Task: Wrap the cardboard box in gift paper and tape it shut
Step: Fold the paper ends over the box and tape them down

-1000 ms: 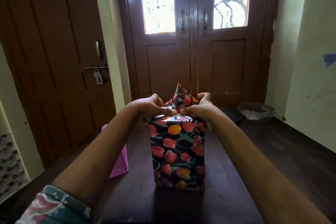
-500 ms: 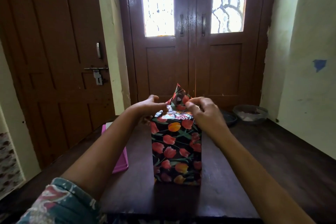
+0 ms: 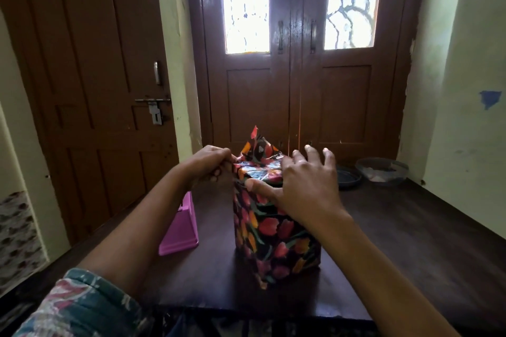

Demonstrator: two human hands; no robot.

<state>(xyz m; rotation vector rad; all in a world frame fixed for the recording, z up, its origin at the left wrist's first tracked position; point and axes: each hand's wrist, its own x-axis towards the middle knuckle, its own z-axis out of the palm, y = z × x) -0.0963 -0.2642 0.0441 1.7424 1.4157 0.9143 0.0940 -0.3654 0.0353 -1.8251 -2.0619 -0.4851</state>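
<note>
Box [image 3: 276, 235]: upright on the table [image 3: 410, 227], papered.
Left hand [image 3: 208, 167]: pinching the top paper [image 3: 238, 169] edge, I think.
Right hand [image 3: 304, 189]: fingers spread, thumb pressing the fold [image 3: 262, 175].
Tip: I'd crease flat before folding the flap [image 3: 257, 146].

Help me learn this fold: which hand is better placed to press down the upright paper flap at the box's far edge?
Right, probably. The right hand lies open over the box top, fingers beside the flap; the left hand pinches paper at the left edge.
</note>
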